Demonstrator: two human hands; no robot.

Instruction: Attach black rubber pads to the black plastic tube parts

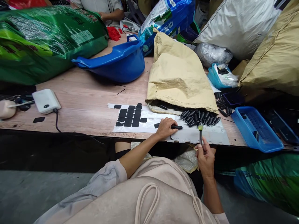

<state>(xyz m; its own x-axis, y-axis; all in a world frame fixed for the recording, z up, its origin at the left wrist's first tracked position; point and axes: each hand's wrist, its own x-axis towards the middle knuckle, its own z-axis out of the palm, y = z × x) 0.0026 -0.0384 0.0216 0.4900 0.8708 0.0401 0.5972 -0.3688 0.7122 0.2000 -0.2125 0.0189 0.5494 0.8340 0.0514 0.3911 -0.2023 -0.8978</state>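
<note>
My left hand is closed on a slim black tube lying sideways over the grey board. My right hand grips the dark handle of a small tool with a round yellow-green head; its exact kind is unclear. That head is beside a heap of black tubes spilling from under the mouth of a tan sack. Left of my left hand, black rounded stickers sit in rows on a white backing sheet. One dark sticker shows partly beside my left fingers.
A blue basin and a green bag stand farther back. To the right is a blue plastic basket beside large sacks. A white power bank with a cable lies left. Another person's arm shows across the table.
</note>
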